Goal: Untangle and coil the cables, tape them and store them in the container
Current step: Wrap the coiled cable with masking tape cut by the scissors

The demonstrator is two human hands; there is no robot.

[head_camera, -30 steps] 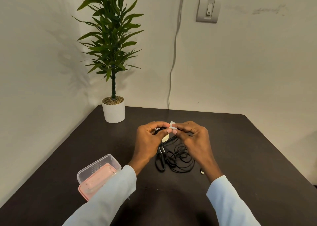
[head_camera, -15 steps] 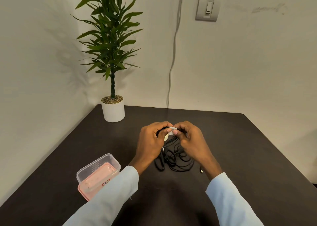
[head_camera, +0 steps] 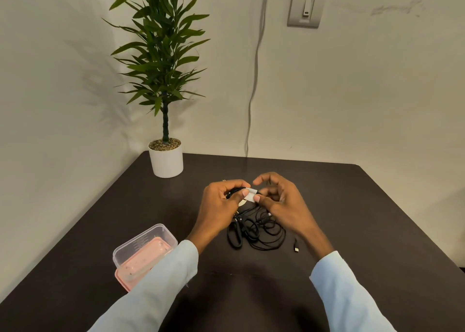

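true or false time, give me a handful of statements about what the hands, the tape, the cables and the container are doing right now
1. Both hands hold a black cable bundle above the table. True.
2. A strip of white tape sits on the bundle between the left hand and the right hand. True.
3. The clear container holds coiled cables. False: no cables are in it; it sits on a pink lid at the left.
4. All cables are lifted off the table. False: a black tangle of loose cables lies under the hands.
5. The potted plant stands at the table's far right corner. False: far left corner.
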